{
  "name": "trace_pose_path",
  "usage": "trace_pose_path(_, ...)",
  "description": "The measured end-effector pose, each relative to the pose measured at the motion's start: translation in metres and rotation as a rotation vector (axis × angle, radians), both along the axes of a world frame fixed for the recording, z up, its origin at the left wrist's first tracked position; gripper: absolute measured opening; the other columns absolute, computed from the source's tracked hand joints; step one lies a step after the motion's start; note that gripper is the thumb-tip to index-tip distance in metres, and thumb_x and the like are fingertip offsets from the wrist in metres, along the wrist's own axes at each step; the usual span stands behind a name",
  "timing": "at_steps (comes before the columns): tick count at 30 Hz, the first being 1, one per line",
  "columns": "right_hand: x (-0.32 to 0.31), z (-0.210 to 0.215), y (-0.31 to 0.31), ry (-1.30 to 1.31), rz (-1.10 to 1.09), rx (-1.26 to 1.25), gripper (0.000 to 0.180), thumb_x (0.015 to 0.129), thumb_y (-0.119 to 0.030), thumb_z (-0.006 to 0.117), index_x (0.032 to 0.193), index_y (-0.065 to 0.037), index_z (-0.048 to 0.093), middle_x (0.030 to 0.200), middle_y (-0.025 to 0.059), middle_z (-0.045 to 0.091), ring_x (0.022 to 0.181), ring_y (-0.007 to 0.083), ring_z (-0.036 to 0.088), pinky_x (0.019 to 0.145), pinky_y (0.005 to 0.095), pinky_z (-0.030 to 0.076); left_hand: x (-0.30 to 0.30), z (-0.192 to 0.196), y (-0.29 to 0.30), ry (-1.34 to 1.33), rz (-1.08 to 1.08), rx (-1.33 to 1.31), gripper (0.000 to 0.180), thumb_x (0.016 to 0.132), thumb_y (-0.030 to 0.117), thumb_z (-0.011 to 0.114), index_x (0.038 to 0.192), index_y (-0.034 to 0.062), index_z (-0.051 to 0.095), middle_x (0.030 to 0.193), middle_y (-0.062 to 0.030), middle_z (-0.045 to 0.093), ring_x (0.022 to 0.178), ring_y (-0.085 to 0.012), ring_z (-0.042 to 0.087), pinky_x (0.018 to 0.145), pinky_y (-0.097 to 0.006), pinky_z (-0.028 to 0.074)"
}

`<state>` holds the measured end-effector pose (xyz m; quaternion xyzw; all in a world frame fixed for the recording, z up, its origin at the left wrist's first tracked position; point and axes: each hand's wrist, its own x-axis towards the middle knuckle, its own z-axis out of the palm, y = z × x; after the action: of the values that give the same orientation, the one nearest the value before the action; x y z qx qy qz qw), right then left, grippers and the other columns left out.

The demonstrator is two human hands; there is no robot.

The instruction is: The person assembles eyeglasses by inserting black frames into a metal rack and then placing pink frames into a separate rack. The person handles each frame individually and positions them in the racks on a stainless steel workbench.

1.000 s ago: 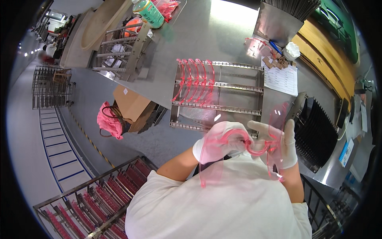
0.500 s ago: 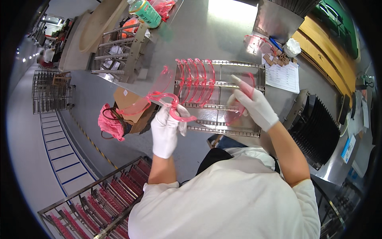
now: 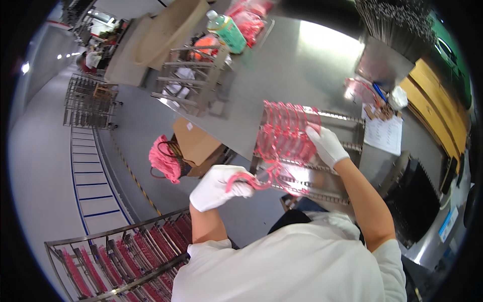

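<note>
A slotted metal rack point(image 3: 327, 197) lies on the steel table in front of me. In its left part stands a row of clear pink curved lenses point(image 3: 283, 132), close together. My right hand point(image 3: 329, 147), white-gloved, is at the right end of this row, with thumb and fingers closed on the pink lens point(image 3: 313, 132) there. Left of the rack's near corner, my gloved left hand point(image 3: 217, 188) is closed around pink curved lenses point(image 3: 245, 179). Their far ends reach over the rack's near edge, and blur hides how many there are.
An empty metal rack point(image 3: 205, 85) and a green bottle point(image 3: 229, 32) stand at the far left. Right of my rack lie a paper sheet point(image 3: 383, 135) and a black ribbed stack point(image 3: 412, 201). A cart of pink pieces point(image 3: 121, 259) stands lower left, near a cardboard box point(image 3: 193, 143).
My right hand has brought its lens left to the end of the row in the rack. My left hand has turned and lowered slightly, still holding pink lenses. The whole view has shifted.
</note>
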<state>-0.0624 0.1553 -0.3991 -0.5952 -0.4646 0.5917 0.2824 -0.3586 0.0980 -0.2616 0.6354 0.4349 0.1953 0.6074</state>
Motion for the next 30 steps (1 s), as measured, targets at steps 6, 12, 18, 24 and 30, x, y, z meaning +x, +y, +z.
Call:
trace_pose_path(6, 0.013, 0.006, -0.004, 0.030, -0.034, -0.085, 0.045, 0.103, -0.030, 0.057, 0.137, 0.000, 0.062, 0.091, 0.0107, 0.071, 0.054, 0.0158, 0.068, 0.050, 0.0328, 0.055, -0.007, 0.039, 0.051, 0.221, 0.111, -0.225, 0.008, 0.089, 0.006, 0.076, 0.093, -0.0001, 0.072, 0.082, -0.0044, 0.072, 0.073, -0.0104, 0.067, 0.065, -0.027, 0.054)
trace_pose_path(12, -0.008, 0.025, 0.007, 0.067, 0.077, -0.159, 0.056, 0.104, -0.044, 0.049, 0.135, 0.001, 0.060, 0.101, 0.0172, 0.072, 0.056, 0.0242, 0.070, 0.056, 0.0361, 0.060, -0.155, 0.102, 0.226, -0.435, 0.829, 0.408, 0.031, 0.105, 0.025, 0.062, 0.117, -0.0033, 0.062, 0.124, -0.0162, 0.061, 0.116, -0.0224, 0.062, 0.098, -0.029, 0.055)
trace_pose_path(18, 0.001, 0.022, 0.015, 0.122, 0.022, -0.273, 0.068, 0.103, -0.055, 0.050, 0.137, 0.004, 0.055, 0.091, 0.0215, 0.072, 0.060, 0.0264, 0.073, 0.058, 0.0380, 0.062, -0.042, 0.106, 0.200, 0.188, 0.437, 0.621, 0.044, 0.104, 0.032, 0.062, 0.138, 0.0037, 0.061, 0.120, -0.0057, 0.066, 0.108, -0.0168, 0.064, 0.098, -0.031, 0.051)
trace_pose_path(24, 0.002, 0.002, 0.013, 0.100, 0.085, -0.313, 0.069, 0.103, -0.057, 0.050, 0.143, 0.000, 0.049, 0.087, 0.0207, 0.071, 0.060, 0.0268, 0.073, 0.055, 0.0370, 0.063, 0.033, 0.021, 0.073, 0.592, -0.704, 0.269, 0.060, 0.095, 0.050, 0.067, 0.133, 0.0041, 0.065, 0.126, -0.0202, 0.069, 0.118, -0.0353, 0.065, 0.102, -0.041, 0.051)
trace_pose_path(30, 0.012, -0.036, 0.019, -0.267, 0.092, 0.153, 0.059, 0.102, -0.049, 0.057, 0.134, 0.000, 0.057, 0.092, 0.0152, 0.074, 0.066, 0.0236, 0.073, 0.064, 0.0367, 0.057, 0.078, -0.100, -0.029, 0.611, -0.505, 0.520, 0.065, 0.084, 0.030, 0.076, 0.140, 0.0041, 0.055, 0.105, -0.0166, 0.066, 0.096, -0.0367, 0.067, 0.083, -0.048, 0.053)
